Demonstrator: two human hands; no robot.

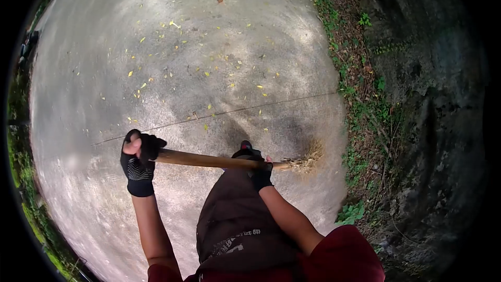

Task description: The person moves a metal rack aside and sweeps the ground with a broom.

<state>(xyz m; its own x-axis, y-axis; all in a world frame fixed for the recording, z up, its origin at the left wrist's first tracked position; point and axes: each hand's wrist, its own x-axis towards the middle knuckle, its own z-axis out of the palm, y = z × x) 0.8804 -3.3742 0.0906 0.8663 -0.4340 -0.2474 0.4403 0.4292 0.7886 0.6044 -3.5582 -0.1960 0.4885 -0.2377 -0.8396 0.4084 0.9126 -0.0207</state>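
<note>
- Closest to us are our dark apron [237, 230] and red sleeve [342, 256], with our forearms reaching forward past them.
- Around us we have pale pavement [182, 78], wide open ahead and to our left, scattered with yellow leaves [259, 86] and crossed by a thin dark seam [224, 113].
- Its right edge meets a strip of leaf litter and green plants [357, 104], with a dark, rough surface [417, 94] beyond; greenery [23, 193] borders the left.
- On our apron we see pale lettering [235, 245] beside a small graphic, too small for us to read.
- Our broom [203, 160] lies across our front, its long axis running left to right, with straw bristles [310, 159] pointing right, near the planted edge; whether they touch the pavement we cannot tell.
- Our gloved left hand [140, 155] is closed around the handle's end.
- Our gloved right hand [262, 174] is wrapped around the handle nearer the bristles, beside our dark shoe [246, 148].
</note>
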